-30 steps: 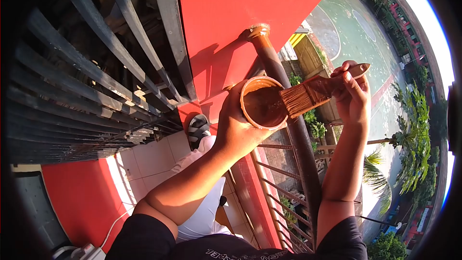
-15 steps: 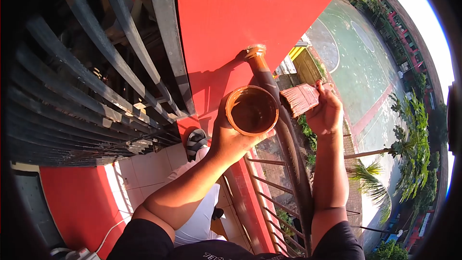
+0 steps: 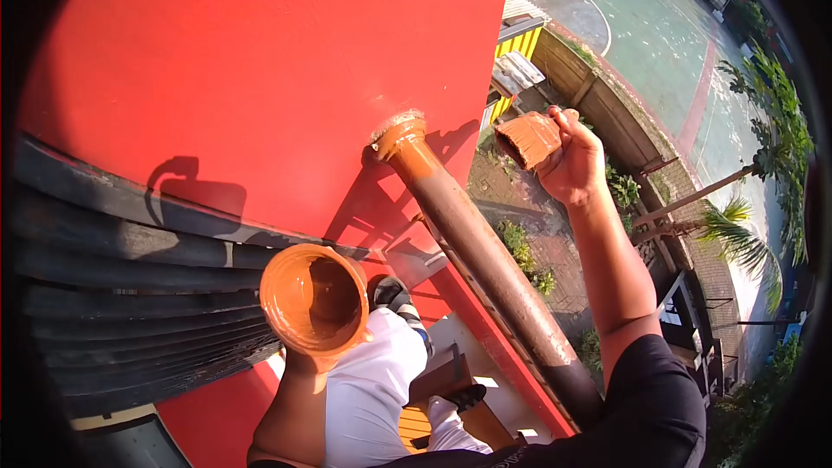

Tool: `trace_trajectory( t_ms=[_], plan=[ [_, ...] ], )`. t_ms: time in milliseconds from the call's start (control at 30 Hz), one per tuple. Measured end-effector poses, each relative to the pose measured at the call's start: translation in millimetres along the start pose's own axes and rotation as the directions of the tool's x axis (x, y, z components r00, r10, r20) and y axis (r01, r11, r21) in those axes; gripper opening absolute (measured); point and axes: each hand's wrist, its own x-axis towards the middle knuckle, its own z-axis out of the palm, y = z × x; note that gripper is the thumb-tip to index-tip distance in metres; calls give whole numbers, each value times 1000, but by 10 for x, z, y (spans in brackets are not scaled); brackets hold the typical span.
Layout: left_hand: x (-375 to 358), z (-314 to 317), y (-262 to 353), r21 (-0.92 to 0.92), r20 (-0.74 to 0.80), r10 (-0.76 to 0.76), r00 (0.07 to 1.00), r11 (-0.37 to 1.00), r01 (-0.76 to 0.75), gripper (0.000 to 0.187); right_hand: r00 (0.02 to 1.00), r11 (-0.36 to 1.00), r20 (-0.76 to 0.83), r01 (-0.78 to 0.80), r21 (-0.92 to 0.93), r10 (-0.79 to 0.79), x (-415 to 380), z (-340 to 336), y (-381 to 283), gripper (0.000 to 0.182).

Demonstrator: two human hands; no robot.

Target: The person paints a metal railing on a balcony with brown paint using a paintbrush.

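My left hand (image 3: 314,360) is closed around a paint pot (image 3: 276,310) at the lower left, with most of its fingers hidden behind it. The pot is tilted so that its mouth faces me, and wet brown paint coats its inside. At the upper right, my right hand (image 3: 575,156) grips a wide paintbrush (image 3: 530,139) whose bristles are covered in brown paint and point left. Between both hands a thick metal railing pipe (image 3: 494,273) runs down from the red wall (image 3: 286,52). Glossy brown paint covers its upper end; farther down it looks dull and worn. The brush is apart from the pipe.
Dark metal bars (image 3: 130,269) line the left side. Below my feet is a wooden bench or stool (image 3: 446,377), beside a red ledge (image 3: 511,364). Beyond the railing lie a lower yard with plants (image 3: 517,247), a palm (image 3: 737,238) and a green court (image 3: 659,26).
My view has turned and come nearer to the pipe. The pot has moved left and down, away from the pipe. My right hand with the brush is higher and farther from the pipe.
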Motion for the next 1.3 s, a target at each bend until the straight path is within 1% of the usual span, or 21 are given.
trace_trajectory(
  t_ms=[33,67,100,167,233,267,367,400,533,600,667,733,800,833,900,933,967,1033,1133,1233,1300],
  plan=[
    [15,-63,-58,7,-54,-62,997,998,63,104,998,998,-28,-61,15,61,107,-177,51,15],
    [66,-121,-127,180,-30,19,999,984,-13,113,999,999,-30,-42,32,43,191,-348,134,15],
    [168,-255,-177,394,113,141,983,902,-175,113,997,997,-48,-59,58,62,285,-554,219,13],
    [235,-221,-210,354,49,158,986,920,-165,116,993,988,-38,-107,107,112,421,-920,380,12],
    [292,-201,-249,376,1,200,980,908,-186,117,990,983,-58,-118,137,127,494,-1293,551,12],
    [342,-295,-314,369,62,264,962,890,-268,120,986,980,-77,-137,146,149,505,-1496,634,14],
    [432,-212,-285,384,40,282,959,881,-275,121,963,990,-234,-119,81,135,457,-1991,874,20],
    [469,-171,-258,351,59,278,959,893,-281,121,953,990,-269,-129,65,142,420,-2115,934,24],
    [588,-139,-263,170,209,325,922,917,-361,121,888,986,-449,-147,-75,98,279,-2564,1275,29],
    [525,-152,-267,291,116,346,931,884,-365,121,834,979,-546,-172,-109,86,247,-2716,1454,30],
    [492,-88,-265,396,21,367,930,851,-344,120,753,971,-656,-194,-137,58,259,-2755,1595,31],
    [466,95,-292,481,-77,376,923,825,-296,119,714,959,-699,-228,-170,45,316,-2768,1758,31],
    [448,206,-328,484,-126,381,916,830,-279,118,673,952,-740,-236,-194,16,390,-2696,1895,30],
    [445,228,-330,485,-150,384,911,831,-271,118,655,938,-755,-272,-214,17,430,-2655,1954,29],
    [445,230,-304,459,-123,364,923,846,-272,116,620,905,-785,-339,-255,11,520,-2605,2033,28],
    [441,228,-295,444,-109,354,929,853,-273,115,613,875,-789,-397,-277,28,547,-2579,2078,21],
    [442,221,-293,425,-100,341,935,864,-269,115,626,873,-780,-392,-290,22,559,-2549,2138,23],
    [452,220,-274,388,-82,313,946,884,-259,114,597,807,-801,-454,-376,-38,546,-2448,2154,24],
    [455,238,-288,405,-122,315,941,882,-243,113,574,668,-819,-612,-423,7,441,-2430,1977,26],
    [459,192,-304,370,-99,298,949,896,-243,112,560,634,-828,-636,-441,-14,353,-2663,1861,25],
    [447,126,-297,349,-84,291,953,904,-245,112,575,740,-818,-536,-407,-33,373,-2701,1848,26]
  ],
)
